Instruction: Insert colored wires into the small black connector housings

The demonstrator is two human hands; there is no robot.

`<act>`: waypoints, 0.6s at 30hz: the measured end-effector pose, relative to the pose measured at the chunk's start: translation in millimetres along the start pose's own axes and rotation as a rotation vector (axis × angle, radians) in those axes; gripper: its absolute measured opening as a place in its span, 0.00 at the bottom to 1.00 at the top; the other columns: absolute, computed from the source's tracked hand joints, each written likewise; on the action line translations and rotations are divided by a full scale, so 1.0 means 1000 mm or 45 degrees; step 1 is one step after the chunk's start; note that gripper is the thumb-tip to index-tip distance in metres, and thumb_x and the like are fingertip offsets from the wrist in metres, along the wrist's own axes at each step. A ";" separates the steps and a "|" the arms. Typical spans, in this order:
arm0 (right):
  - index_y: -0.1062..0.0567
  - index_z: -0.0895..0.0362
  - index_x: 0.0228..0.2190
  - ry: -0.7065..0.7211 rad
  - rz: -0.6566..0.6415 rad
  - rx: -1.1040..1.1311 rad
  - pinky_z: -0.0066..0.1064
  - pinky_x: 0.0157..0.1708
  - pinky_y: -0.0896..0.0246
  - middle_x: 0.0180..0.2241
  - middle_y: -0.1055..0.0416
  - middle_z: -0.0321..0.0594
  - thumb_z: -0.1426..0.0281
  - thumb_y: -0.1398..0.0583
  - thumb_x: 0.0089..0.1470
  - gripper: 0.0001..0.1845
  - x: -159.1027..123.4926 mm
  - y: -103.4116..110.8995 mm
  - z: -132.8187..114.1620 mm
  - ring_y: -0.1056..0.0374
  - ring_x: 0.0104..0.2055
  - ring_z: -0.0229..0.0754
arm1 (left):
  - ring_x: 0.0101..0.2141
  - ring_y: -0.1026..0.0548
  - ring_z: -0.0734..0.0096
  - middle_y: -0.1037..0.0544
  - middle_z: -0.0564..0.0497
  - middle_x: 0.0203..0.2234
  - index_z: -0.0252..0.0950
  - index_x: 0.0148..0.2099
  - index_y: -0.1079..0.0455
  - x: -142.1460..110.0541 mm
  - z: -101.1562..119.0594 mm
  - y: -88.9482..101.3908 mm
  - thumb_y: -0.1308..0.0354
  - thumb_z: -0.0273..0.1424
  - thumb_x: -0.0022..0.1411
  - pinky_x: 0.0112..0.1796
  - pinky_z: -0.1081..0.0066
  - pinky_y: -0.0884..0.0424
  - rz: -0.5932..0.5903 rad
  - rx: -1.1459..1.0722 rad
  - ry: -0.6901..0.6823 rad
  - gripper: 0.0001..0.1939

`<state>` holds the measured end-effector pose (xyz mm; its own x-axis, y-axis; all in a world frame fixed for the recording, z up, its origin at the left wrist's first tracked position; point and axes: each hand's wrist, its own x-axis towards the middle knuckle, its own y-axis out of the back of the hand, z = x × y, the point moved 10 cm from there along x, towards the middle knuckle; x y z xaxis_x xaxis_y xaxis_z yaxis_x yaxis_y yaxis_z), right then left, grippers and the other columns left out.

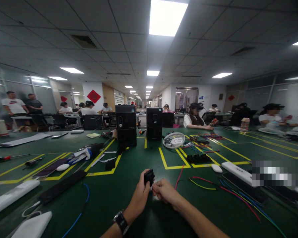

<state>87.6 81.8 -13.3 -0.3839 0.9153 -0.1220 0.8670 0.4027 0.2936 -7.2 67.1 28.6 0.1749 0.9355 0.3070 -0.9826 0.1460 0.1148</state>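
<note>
My left hand [141, 191], with a watch [120, 222] on its wrist, grips a small black block-shaped part [148, 177] above the green table. Close against it, my right hand [165, 191] is closed in a pinch near the lower edge of that part. What its fingertips hold is too small to make out. A red wire [180, 177] rises past the right hand; whether it is held I cannot tell. Farther right lie a red and yellow-green wire pair [203, 182] and a black terminal strip [198, 158].
Two black computer towers [126, 127] stand ahead on the green table [139, 155]. A white round basket [174, 140] sits beside them. White power strips [13, 196], a black pouch [62, 186] and a blue wire [83, 205] lie left. A person [197, 119] sits across the table.
</note>
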 end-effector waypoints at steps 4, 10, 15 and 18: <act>0.33 0.59 0.20 0.042 0.021 0.033 0.21 0.11 0.65 0.10 0.45 0.26 0.62 0.49 0.56 0.18 -0.001 -0.001 -0.003 0.56 0.10 0.28 | 0.51 0.31 0.61 0.31 0.42 0.51 0.37 0.59 0.45 -0.002 -0.001 0.003 0.50 0.34 0.63 0.54 0.60 0.42 0.055 -0.074 0.047 0.23; 0.34 0.58 0.23 0.189 -0.242 0.204 0.21 0.11 0.64 0.10 0.48 0.24 0.57 0.49 0.57 0.19 -0.009 -0.016 -0.022 0.57 0.10 0.28 | 0.44 0.27 0.61 0.28 0.45 0.46 0.40 0.56 0.41 0.002 0.024 0.007 0.48 0.33 0.59 0.44 0.63 0.32 0.027 -0.325 -0.057 0.22; 0.32 0.58 0.27 0.202 -0.338 0.219 0.21 0.14 0.58 0.14 0.46 0.25 0.58 0.48 0.56 0.17 -0.013 -0.026 -0.028 0.54 0.13 0.29 | 0.30 0.25 0.66 0.27 0.49 0.29 0.35 0.45 0.35 0.011 0.024 0.019 0.50 0.41 0.61 0.29 0.70 0.30 0.238 -0.423 0.001 0.16; 0.29 0.59 0.30 0.275 -0.163 0.111 0.21 0.17 0.56 0.16 0.46 0.26 0.63 0.50 0.58 0.15 -0.008 -0.016 -0.032 0.53 0.15 0.29 | 0.27 0.27 0.72 0.29 0.53 0.26 0.36 0.44 0.36 0.021 0.005 0.023 0.45 0.41 0.58 0.27 0.74 0.32 0.325 -0.632 0.099 0.16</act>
<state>66.7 67.4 13.6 -0.5429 0.8380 0.0550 0.8275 0.5227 0.2048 -26.1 88.4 42.8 -0.0594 0.9792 0.1942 -0.9079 0.0279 -0.4183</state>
